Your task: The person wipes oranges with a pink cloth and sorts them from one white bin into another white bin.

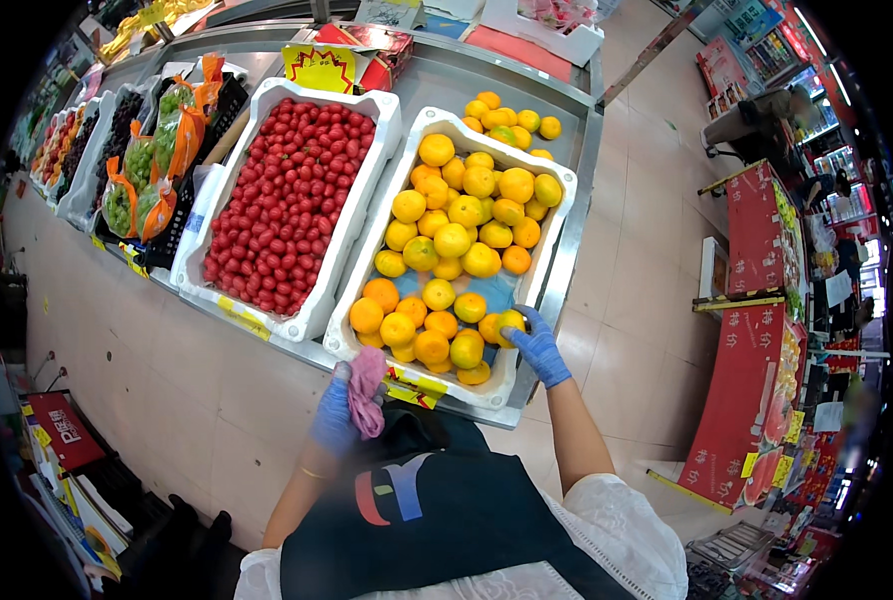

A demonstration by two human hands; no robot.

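Note:
My right hand [540, 341], in a blue glove, grips a yellow-green mandarin [509, 327] at the near right corner of a white foam crate [568, 180]. Mandarins lie in two groups in this crate, one at the far side and one at the near side, with a blue liner [503, 291] showing between them. My left hand [335, 412], also in a blue glove, holds a crumpled pink cloth [367, 390] just outside the near left corner. A yellow sign [416, 386] sits on the crate's near edge.
Left of the mandarins stands a foam crate [386, 112] of small red tomatoes [289, 202]. Bagged green grapes [143, 161] lie in a black crate [163, 251] farther left. Loose mandarins [521, 120] rest on the metal counter [435, 79] behind. Red-sided display stands [739, 375] are across the aisle.

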